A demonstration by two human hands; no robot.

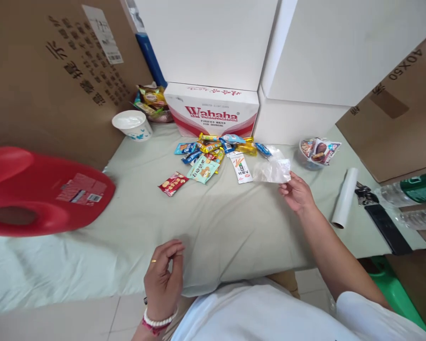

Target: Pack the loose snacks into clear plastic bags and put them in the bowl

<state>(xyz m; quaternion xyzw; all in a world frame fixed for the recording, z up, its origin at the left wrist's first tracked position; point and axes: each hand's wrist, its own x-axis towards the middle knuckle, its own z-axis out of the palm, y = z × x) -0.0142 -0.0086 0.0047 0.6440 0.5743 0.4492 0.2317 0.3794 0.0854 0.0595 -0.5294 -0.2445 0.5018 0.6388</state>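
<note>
My right hand [298, 193] pinches the edge of a clear plastic bag [275, 170], which lies crumpled over the tablecloth. Just left of the bag is a white snack packet [241, 168]. Beyond it sits a pile of small wrapped snacks, with a yellow packet [246, 148] and a blue packet [185, 148] among them. A pale green packet [204, 169] and a red packet [173, 183] lie at the pile's near left side. Near the table's front edge, my left hand [163, 279] hovers with curled fingers and nothing visible in them.
A Wahaha carton [213, 111] stands behind the snacks. At left are a red jug [46, 194], a paper cup [132, 125] and a bag of snacks [152, 102]. To the right are a clear bowl with packets [315, 154], a white roll [345, 199], a black phone-like object [386, 229] and bottles [421, 189].
</note>
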